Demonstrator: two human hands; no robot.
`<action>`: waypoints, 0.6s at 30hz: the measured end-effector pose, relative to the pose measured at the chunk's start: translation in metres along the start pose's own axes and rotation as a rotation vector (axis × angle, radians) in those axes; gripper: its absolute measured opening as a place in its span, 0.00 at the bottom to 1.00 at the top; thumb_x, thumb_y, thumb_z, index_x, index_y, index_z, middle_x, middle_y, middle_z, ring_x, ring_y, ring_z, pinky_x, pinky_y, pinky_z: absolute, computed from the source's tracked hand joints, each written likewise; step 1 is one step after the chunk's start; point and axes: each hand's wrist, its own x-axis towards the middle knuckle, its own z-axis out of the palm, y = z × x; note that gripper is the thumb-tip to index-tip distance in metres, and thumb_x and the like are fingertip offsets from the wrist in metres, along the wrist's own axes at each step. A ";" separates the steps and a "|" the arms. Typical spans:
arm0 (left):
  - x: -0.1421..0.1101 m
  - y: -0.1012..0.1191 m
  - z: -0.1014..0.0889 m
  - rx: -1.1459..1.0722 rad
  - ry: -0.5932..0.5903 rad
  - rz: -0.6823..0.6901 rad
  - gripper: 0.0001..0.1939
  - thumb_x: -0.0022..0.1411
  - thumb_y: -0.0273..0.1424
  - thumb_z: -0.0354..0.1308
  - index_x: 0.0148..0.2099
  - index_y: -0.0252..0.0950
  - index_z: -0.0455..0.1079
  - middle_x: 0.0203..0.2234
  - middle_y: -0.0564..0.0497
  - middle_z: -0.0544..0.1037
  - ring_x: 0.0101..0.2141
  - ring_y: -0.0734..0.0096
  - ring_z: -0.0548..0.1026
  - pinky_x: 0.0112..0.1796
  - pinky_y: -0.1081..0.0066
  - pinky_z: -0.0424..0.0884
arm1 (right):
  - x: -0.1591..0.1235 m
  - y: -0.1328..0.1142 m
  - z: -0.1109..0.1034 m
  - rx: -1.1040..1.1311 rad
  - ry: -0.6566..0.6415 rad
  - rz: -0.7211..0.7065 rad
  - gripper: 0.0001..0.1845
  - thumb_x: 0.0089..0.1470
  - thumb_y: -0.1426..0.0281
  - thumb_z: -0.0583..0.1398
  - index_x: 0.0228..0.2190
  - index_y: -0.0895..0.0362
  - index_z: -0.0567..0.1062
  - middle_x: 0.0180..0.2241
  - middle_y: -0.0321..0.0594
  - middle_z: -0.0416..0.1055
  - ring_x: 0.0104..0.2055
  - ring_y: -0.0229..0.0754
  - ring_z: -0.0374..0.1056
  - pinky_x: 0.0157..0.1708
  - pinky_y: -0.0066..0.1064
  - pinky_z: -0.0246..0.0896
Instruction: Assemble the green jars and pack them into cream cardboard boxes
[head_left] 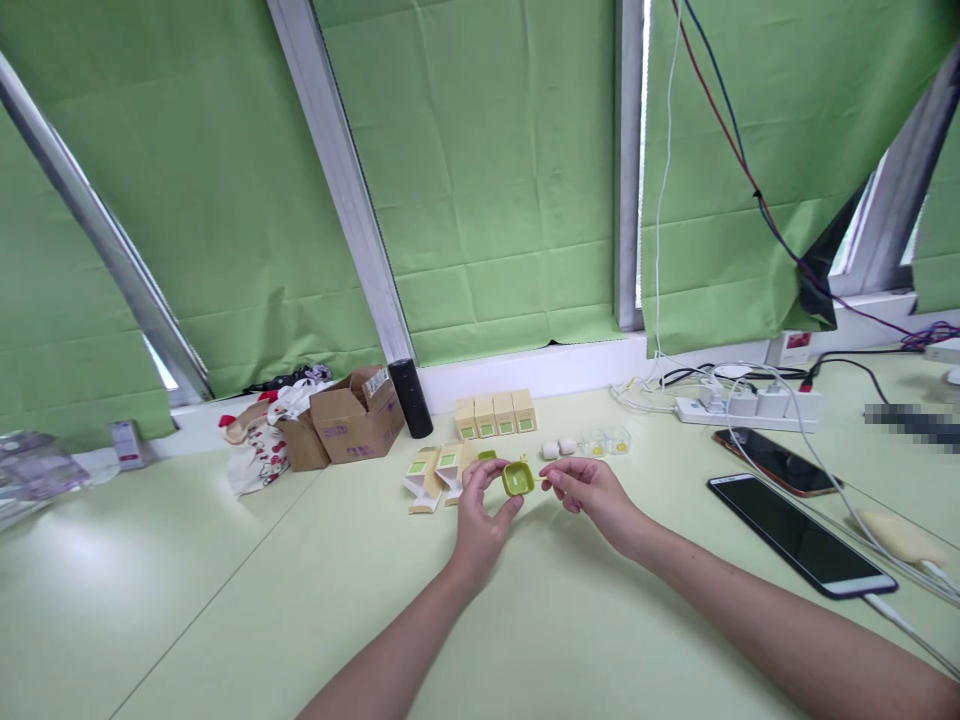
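My left hand [484, 510] holds a small green square case [517, 479] between thumb and fingers, its hollow side facing me. At the case's right edge, my right hand [589, 495] is closed in a pinch on a thin pale piece, too small to make out, which seems to reach the case. Another green piece [487, 455] shows partly behind my left fingers. Just left of that hand lie two opened cream cartons [424, 478] with green labels. Beyond my right hand are two small whitish rounded pieces [559, 448] and clear plastic containers [606, 442] with yellow spots inside.
Several small cream boxes [496, 415] stand in a row at the back. Left of them are a black cylinder [410, 398] and a brown cardboard box [360, 418]. To the right lie a white-framed phone [799, 532], a darker phone [776, 460], loose cables and a power strip [750, 413].
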 end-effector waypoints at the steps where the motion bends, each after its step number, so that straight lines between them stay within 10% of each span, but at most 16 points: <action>1: 0.000 0.000 0.000 0.007 -0.002 0.000 0.20 0.59 0.35 0.67 0.53 0.39 0.73 0.53 0.42 0.73 0.55 0.55 0.75 0.59 0.52 0.69 | -0.001 0.000 -0.001 0.031 0.008 0.025 0.22 0.46 0.50 0.73 0.31 0.57 0.83 0.28 0.40 0.77 0.25 0.34 0.57 0.24 0.28 0.48; 9: -0.002 0.000 0.000 0.040 -0.027 -0.030 0.21 0.58 0.36 0.69 0.53 0.40 0.74 0.53 0.42 0.71 0.54 0.54 0.74 0.58 0.53 0.68 | -0.001 0.007 -0.006 0.124 0.072 0.119 0.27 0.45 0.48 0.74 0.29 0.59 0.79 0.27 0.38 0.73 0.26 0.34 0.59 0.23 0.26 0.48; 18: -0.002 0.002 -0.001 0.038 -0.038 -0.041 0.20 0.58 0.36 0.70 0.53 0.42 0.78 0.54 0.41 0.70 0.61 0.47 0.67 0.62 0.49 0.62 | -0.002 0.009 -0.001 -0.023 0.090 -0.098 0.26 0.42 0.50 0.75 0.34 0.56 0.79 0.26 0.36 0.73 0.27 0.40 0.69 0.24 0.31 0.63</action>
